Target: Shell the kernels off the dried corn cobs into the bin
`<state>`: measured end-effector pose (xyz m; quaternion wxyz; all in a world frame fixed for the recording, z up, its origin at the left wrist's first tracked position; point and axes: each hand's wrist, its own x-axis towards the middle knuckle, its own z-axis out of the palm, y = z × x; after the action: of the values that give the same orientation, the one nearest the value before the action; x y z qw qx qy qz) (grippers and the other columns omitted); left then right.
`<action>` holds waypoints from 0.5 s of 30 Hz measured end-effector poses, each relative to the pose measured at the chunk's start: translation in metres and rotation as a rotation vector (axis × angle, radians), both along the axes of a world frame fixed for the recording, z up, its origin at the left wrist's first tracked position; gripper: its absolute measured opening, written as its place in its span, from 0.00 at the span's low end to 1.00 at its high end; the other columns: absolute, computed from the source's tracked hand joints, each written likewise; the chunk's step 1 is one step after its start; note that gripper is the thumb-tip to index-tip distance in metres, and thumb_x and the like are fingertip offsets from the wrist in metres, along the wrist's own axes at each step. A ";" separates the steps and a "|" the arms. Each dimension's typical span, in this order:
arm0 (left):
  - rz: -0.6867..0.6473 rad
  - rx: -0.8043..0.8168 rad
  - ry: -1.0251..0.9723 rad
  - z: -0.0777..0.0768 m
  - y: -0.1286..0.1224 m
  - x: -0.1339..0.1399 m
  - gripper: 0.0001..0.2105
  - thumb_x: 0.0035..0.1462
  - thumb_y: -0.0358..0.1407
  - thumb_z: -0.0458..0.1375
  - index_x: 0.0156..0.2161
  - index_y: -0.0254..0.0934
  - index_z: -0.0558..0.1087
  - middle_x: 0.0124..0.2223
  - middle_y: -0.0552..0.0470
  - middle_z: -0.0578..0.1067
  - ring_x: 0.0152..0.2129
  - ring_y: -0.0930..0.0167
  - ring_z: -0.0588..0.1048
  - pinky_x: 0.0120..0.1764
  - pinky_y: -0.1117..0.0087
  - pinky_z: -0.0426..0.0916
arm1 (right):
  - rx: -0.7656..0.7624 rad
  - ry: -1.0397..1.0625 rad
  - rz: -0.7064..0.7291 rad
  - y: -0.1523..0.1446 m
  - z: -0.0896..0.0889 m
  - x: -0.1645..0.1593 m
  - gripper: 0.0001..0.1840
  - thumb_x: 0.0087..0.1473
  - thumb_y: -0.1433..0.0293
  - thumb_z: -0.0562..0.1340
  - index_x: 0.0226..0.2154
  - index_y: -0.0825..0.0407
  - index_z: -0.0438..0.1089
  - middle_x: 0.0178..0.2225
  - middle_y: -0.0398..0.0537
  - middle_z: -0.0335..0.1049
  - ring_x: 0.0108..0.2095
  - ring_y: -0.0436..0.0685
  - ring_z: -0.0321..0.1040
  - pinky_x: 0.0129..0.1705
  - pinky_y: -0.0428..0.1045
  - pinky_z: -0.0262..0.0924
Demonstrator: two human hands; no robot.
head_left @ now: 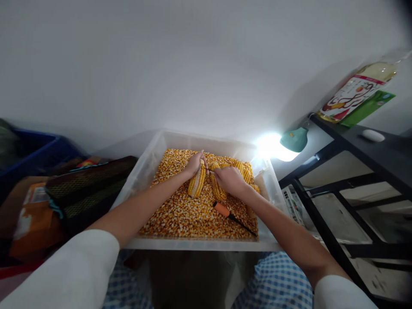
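Observation:
My left hand is closed round the upper end of a corn cob, which leans over the loose kernels. A pale strip without kernels runs down this cob. My right hand grips a thin dark tool, its shaft reaching left to the cob's upper part; its handle is hidden in my fist. Beside that hand several whole corn cobs lie on the corn kernels. An orange-and-black screwdriver-like tool rests on the kernels nearer to me. All this sits inside a translucent plastic bin.
A lit lamp hangs at the bin's back right corner. To the right stands a black metal rack carrying a bottle. A dark mesh bag and a blue crate are on the left. Behind is a white wall.

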<state>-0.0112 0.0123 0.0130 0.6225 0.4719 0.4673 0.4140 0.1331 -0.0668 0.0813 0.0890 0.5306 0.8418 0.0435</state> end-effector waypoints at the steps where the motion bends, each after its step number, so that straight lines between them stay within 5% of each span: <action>1: -0.015 0.018 -0.024 -0.001 0.001 0.000 0.24 0.52 0.50 0.39 0.16 0.37 0.61 0.12 0.53 0.64 0.10 0.72 0.66 0.19 0.70 0.62 | 0.004 0.004 0.003 0.000 0.000 0.000 0.26 0.58 0.62 0.37 0.37 0.55 0.66 0.34 0.56 0.69 0.36 0.56 0.65 0.37 0.48 0.53; 15: 0.002 0.160 0.037 -0.014 0.008 -0.002 0.24 0.53 0.48 0.38 0.16 0.37 0.63 0.13 0.53 0.65 0.12 0.72 0.66 0.23 0.69 0.63 | 0.040 0.043 0.029 0.004 -0.006 0.004 0.26 0.58 0.61 0.37 0.36 0.53 0.66 0.32 0.53 0.70 0.33 0.56 0.65 0.34 0.47 0.52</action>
<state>-0.0129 0.0204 -0.0007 0.5735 0.5275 0.4447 0.4418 0.1375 -0.0631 0.0757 0.0594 0.5209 0.8501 0.0501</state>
